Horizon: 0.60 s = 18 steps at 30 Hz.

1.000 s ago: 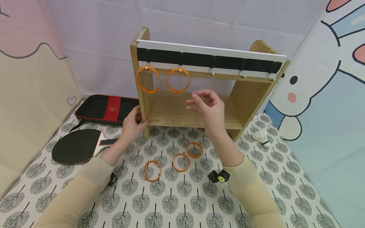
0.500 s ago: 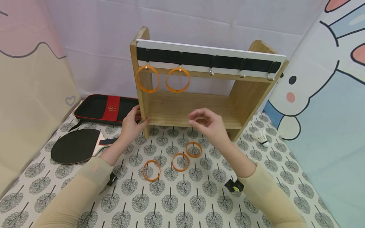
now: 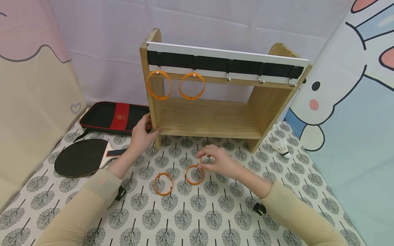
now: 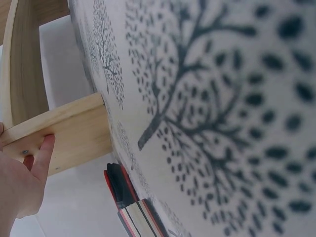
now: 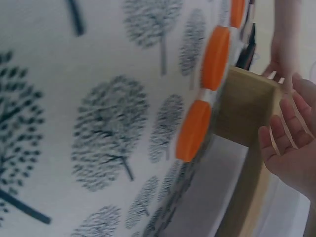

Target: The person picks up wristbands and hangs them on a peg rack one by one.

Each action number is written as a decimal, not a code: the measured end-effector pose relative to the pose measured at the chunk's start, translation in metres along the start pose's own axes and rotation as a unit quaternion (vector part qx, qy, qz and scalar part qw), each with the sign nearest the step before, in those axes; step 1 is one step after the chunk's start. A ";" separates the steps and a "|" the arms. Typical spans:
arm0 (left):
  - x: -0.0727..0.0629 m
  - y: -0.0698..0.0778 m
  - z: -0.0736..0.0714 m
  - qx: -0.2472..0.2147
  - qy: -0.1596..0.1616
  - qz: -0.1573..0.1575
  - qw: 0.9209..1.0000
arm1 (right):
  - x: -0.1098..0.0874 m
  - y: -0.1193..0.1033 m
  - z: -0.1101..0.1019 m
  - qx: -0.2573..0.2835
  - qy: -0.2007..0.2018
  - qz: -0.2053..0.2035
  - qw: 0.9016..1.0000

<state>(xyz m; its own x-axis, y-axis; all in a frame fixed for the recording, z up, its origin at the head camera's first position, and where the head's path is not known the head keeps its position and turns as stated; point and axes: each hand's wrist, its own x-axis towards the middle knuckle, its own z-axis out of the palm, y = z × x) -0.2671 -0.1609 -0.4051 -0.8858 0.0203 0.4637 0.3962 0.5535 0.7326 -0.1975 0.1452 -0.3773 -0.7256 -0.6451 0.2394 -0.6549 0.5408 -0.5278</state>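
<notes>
A wooden shelf (image 3: 212, 118) stands on the table, with a row of metal hooks along its front rail. My left hand (image 3: 142, 134) grips the shelf's left side panel near the bottom; the left wrist view shows fingers (image 4: 44, 155) flat against the panel (image 4: 81, 123). One orange ring (image 3: 160, 98) hangs from the leftmost hook and another ring (image 3: 191, 98) from the second. Three more lie on the cloth: a left ring (image 3: 163, 194), a middle ring (image 3: 194, 184) and a right ring (image 3: 201, 159), partly hidden behind my right hand (image 3: 218, 161). That hand hovers with spread, bent fingers and nothing held.
A black case (image 3: 101, 116) with a red band sits left of the shelf, and a table tennis bat (image 3: 81, 158) lies before it. A shuttlecock (image 3: 283, 149) is at the right. Printed curtains (image 3: 338, 153) enclose the table's sides and back.
My right hand has come down from in front of the shelf, below the hooks, to the orange rings on the cloth. My left hand stays on the side panel.
</notes>
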 end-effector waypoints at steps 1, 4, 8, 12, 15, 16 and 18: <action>0.000 0.000 0.000 0.001 0.000 -0.001 1.000 | 0.000 0.004 0.003 -0.015 -0.011 -0.004 1.000; 0.000 0.000 0.000 0.002 -0.002 -0.004 1.000 | 0.000 0.015 0.012 -0.055 -0.043 -0.018 0.997; -0.001 0.001 0.000 -0.001 -0.004 -0.008 1.000 | 0.003 0.025 0.021 -0.078 -0.078 -0.030 0.993; -0.001 0.002 -0.001 -0.004 -0.005 -0.007 1.000 | 0.006 0.032 0.026 -0.083 -0.087 -0.038 0.992; -0.001 0.002 -0.001 -0.005 -0.003 -0.005 1.000 | 0.009 0.036 0.029 -0.089 -0.088 -0.039 0.991; -0.001 0.002 -0.001 -0.005 -0.003 -0.004 1.000 | 0.011 0.037 0.030 -0.090 -0.089 -0.039 0.991; 0.000 0.002 -0.001 -0.004 -0.002 -0.003 1.000 | 0.012 0.039 0.033 -0.091 -0.091 -0.037 0.991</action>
<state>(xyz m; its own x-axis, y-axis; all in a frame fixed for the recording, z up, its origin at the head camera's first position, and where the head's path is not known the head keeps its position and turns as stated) -0.2660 -0.1604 -0.4034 -0.8889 0.0196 0.4577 0.3929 0.5463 0.7397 -0.2254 0.1409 -0.4215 -0.6346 -0.7646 0.1125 -0.7446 0.5659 -0.3540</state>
